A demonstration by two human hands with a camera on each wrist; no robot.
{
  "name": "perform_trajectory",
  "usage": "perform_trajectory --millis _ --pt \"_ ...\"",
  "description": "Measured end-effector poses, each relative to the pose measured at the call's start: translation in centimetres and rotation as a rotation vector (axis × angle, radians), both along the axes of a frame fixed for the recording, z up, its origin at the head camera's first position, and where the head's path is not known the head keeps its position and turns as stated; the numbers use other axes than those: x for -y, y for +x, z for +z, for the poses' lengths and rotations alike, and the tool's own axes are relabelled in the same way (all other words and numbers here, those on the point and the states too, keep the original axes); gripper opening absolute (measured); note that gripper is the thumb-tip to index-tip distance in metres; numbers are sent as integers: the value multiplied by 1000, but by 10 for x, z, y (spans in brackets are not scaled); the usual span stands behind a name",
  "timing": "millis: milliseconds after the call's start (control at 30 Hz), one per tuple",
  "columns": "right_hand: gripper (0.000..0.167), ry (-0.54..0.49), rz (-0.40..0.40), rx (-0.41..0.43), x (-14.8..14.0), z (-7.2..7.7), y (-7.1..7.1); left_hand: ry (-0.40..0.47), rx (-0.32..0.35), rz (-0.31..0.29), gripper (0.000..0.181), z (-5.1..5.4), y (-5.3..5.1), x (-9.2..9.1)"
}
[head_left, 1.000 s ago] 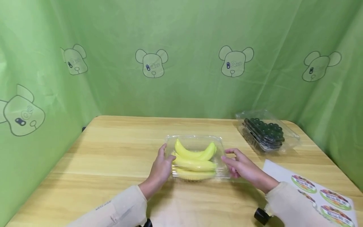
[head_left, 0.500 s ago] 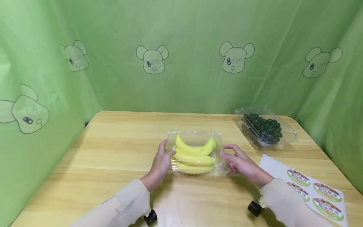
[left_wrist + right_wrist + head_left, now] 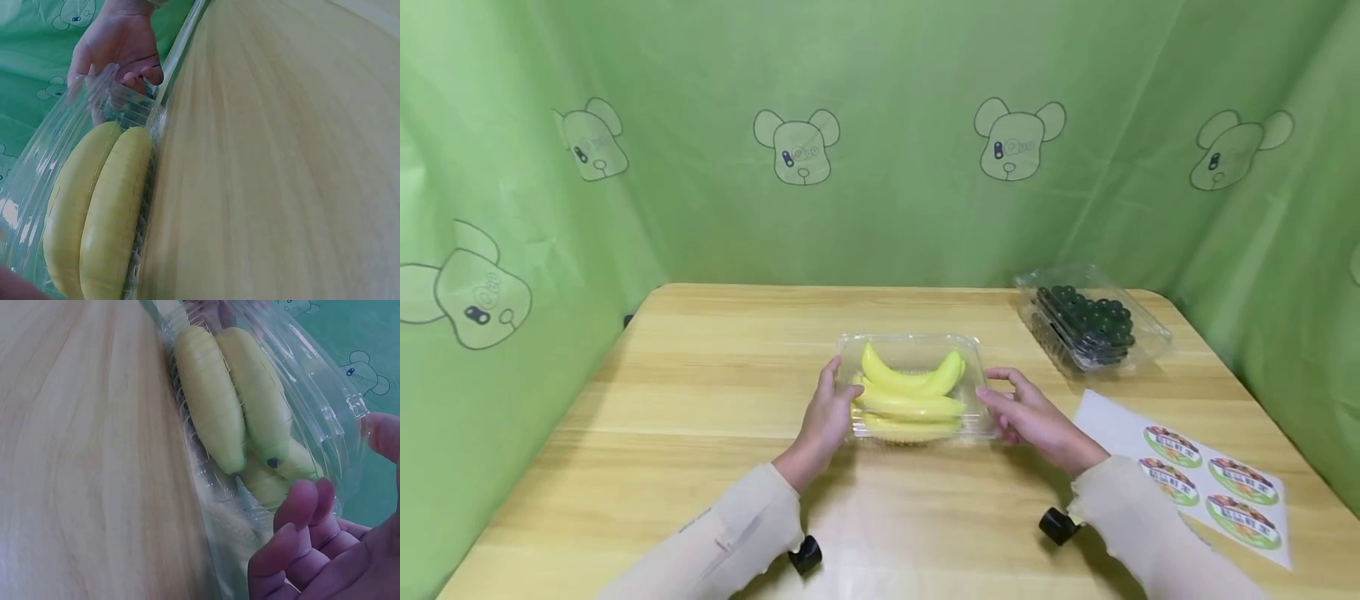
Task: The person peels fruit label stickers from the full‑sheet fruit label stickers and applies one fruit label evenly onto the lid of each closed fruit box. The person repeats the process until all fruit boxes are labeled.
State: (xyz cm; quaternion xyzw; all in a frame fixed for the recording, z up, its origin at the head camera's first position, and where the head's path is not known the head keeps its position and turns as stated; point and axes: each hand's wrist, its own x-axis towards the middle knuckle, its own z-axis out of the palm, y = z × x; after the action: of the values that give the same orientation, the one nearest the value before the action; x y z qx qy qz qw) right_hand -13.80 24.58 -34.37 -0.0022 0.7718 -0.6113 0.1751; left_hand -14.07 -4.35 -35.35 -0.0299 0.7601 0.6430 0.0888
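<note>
A clear plastic clamshell box (image 3: 908, 343) with several yellow bananas (image 3: 910, 406) inside sits mid-table, its lid lying over them. My left hand (image 3: 826, 419) grips its left end, thumb on the lid's edge. At the other end my right hand (image 3: 1028, 414) holds the box, thumb at the lid edge and fingers bent by the side. In the right wrist view the right fingertips (image 3: 299, 503) lie against the clear wall near the banana tips. The left wrist view shows the right hand (image 3: 125, 50) beyond the bananas (image 3: 115, 212); the left hand is mostly out of that view.
A second clear box (image 3: 1138, 312) with dark green grapes (image 3: 1093, 317) stands at the back right of the wooden table (image 3: 715, 367). A white sheet of oval fruit stickers (image 3: 1108, 412) lies by my right forearm. Green curtains (image 3: 895, 225) surround the table.
The head view has tilted slightly down, so the table and things appear higher in it. Both hands stay at the ends of the banana box.
</note>
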Motion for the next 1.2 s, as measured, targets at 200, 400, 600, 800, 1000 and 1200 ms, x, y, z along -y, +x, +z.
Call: perform_trajectory --millis 200,400,600,800,1000,1200 --pt "70 14 -14 -5 -1 -3 -1 28 17 -48 68 1 -2 6" --pt "68 16 -22 -8 -1 -4 -4 82 6 -83 69 0 -7 10" --pt "70 31 -26 -22 -1 -2 -4 95 -2 -87 71 -2 -7 11" --pt "69 58 -38 -14 0 -5 -4 98 -3 -106 71 -4 -4 12" --pt "70 71 -37 -30 -2 -4 -4 105 -4 -105 70 -2 -3 12" --pt "73 86 -29 -13 -2 -3 -4 103 5 -99 70 -4 -3 12"
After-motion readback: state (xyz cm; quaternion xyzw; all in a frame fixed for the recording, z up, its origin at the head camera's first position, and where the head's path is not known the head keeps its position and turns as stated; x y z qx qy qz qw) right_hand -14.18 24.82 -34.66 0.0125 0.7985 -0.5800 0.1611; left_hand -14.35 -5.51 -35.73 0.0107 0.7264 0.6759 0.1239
